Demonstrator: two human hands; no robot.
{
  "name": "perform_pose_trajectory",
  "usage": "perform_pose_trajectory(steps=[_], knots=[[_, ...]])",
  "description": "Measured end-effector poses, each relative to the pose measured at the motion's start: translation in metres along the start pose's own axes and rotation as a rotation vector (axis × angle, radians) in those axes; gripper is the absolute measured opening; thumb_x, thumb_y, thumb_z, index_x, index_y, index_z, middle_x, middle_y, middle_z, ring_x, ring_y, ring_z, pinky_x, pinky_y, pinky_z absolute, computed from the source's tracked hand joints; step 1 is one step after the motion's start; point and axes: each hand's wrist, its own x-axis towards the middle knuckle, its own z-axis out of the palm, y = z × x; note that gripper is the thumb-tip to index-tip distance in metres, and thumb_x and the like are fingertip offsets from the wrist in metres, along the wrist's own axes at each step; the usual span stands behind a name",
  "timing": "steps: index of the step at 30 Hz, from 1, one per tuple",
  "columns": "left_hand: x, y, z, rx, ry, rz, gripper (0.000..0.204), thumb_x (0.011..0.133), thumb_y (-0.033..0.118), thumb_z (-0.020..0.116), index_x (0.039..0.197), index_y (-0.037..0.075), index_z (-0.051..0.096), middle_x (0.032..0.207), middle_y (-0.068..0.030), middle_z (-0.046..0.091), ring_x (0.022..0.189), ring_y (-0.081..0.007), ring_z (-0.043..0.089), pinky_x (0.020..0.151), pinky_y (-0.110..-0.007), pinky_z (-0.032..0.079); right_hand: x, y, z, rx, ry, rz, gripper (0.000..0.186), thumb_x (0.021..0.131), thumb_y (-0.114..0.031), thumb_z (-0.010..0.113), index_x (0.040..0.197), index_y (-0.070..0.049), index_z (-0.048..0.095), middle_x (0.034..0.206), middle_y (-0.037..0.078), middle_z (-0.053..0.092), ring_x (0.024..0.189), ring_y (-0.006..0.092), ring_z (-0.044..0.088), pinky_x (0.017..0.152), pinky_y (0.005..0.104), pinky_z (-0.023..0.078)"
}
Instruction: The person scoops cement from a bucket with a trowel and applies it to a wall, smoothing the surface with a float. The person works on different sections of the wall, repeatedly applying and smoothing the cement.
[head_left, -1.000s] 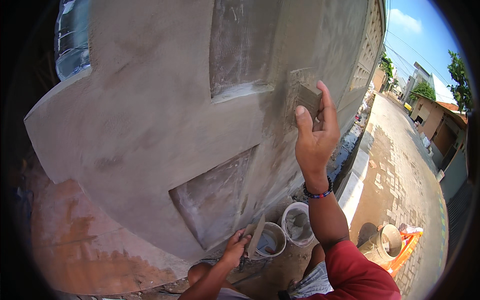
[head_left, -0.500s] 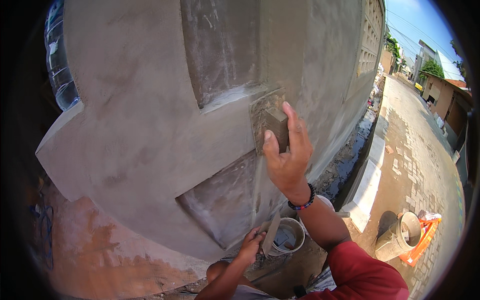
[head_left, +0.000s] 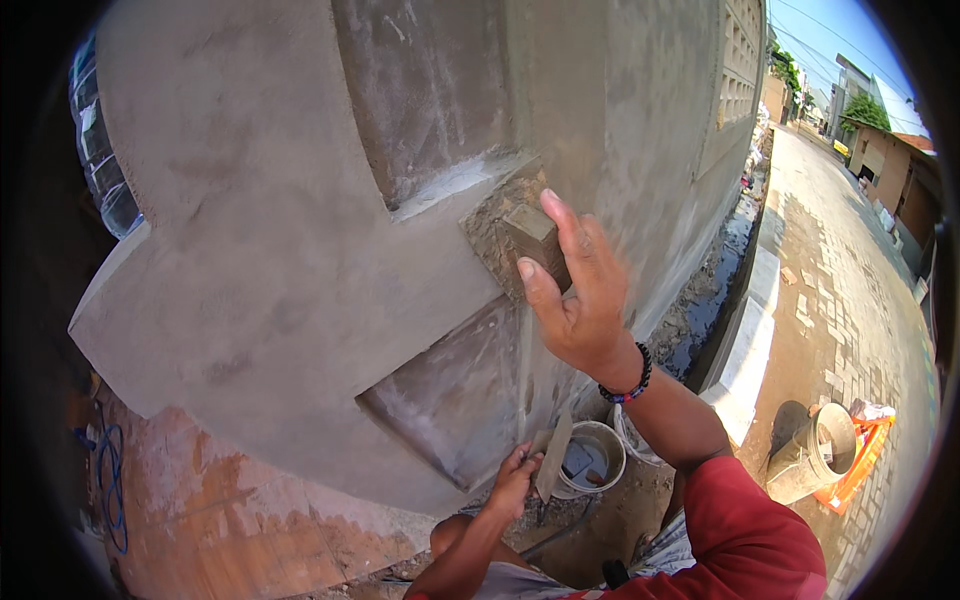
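Note:
My right hand (head_left: pixel 590 290) grips the block handle of a mortar-caked plastering float (head_left: pixel 484 224). Its plate lies tilted against the grey plastered wall (head_left: pixel 270 230), on the raised band between an upper recessed panel (head_left: pixel 440 100) and a lower recessed panel (head_left: pixel 440 395). Lower down, my left hand (head_left: pixel 514 478) is closed round a trowel (head_left: pixel 556 455), its blade standing upright beside a bucket (head_left: pixel 619 446) that contains greyish water and something pale. The trowel's handle is mostly hidden by my fingers.
A second bucket (head_left: pixel 790 470) stands on the paving at right, beside an orange bag (head_left: pixel 860 465). A wet drainage ditch (head_left: pixel 705 310) and white curb blocks (head_left: pixel 750 340) run along the wall. Blue cable (head_left: pixel 115 490) lies at lower left; a clear plastic bottle (head_left: pixel 105 160) shows at upper left.
The float has moved a little left along the wall and turned from nearly upright to a slant. My left hand with the trowel has shifted slightly in view, still beside the bucket.

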Motion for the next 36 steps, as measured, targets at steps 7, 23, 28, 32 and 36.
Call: perform_pose_trajectory(steps=[7, 23, 28, 32, 36], knots=[[-0.001, 0.000, -0.004, 0.041, 0.037, 0.008, 0.039, 0.096, 0.020, 0.053, 0.132, 0.009, 0.047, 0.089, -0.0003, 0.061, 0.062, -0.0078, 0.053, 0.043, -0.024, 0.037, 0.004, -0.005, 0.001, 0.058, 0.005, 0.033, 0.056, 0.076, 0.002, 0.064, 0.131, 0.003, 0.049, 0.089, 0.014, 0.054, 0.073, 0.0256, 0.051, 0.064, 0.0337, 0.044], [0.002, 0.004, -0.007, 0.029, 0.009, 0.059, 0.040, 0.094, 0.020, 0.054, 0.132, 0.007, 0.048, 0.087, -0.0004, 0.061, 0.059, -0.0060, 0.051, 0.041, -0.022, 0.036, -0.015, 0.033, -0.026, -0.117, 0.171, 0.176, 0.053, 0.079, 0.001, 0.060, 0.130, 0.004, 0.047, 0.102, 0.018, 0.059, 0.088, 0.0278, 0.058, 0.077, 0.0346, 0.048], [-0.003, 0.011, -0.001, 0.028, -0.033, 0.043, 0.042, 0.094, 0.020, 0.055, 0.133, 0.006, 0.048, 0.093, -0.0025, 0.061, 0.060, -0.0067, 0.052, 0.042, -0.022, 0.037, 0.011, 0.004, -0.005, -0.124, 0.139, 0.152, 0.054, 0.079, -0.001, 0.061, 0.131, 0.003, 0.048, 0.103, 0.017, 0.059, 0.089, 0.0278, 0.059, 0.079, 0.0345, 0.048], [0.003, 0.006, -0.002, 0.026, -0.004, 0.035, 0.043, 0.094, 0.020, 0.055, 0.134, 0.006, 0.047, 0.095, -0.0025, 0.061, 0.061, -0.0075, 0.052, 0.042, -0.022, 0.037, -0.009, 0.012, -0.007, -0.148, 0.151, 0.138, 0.054, 0.077, 0.001, 0.060, 0.130, 0.002, 0.049, 0.102, 0.017, 0.060, 0.085, 0.0269, 0.059, 0.077, 0.0333, 0.048], [0.010, 0.000, -0.003, -0.002, -0.011, 0.032, 0.046, 0.094, 0.020, 0.056, 0.136, 0.006, 0.044, 0.095, -0.0024, 0.061, 0.062, -0.0080, 0.053, 0.042, -0.023, 0.037, 0.005, 0.013, -0.002, -0.188, 0.200, 0.043, 0.054, 0.077, 0.001, 0.060, 0.130, 0.003, 0.049, 0.103, 0.017, 0.060, 0.083, 0.0269, 0.059, 0.074, 0.0329, 0.048]])
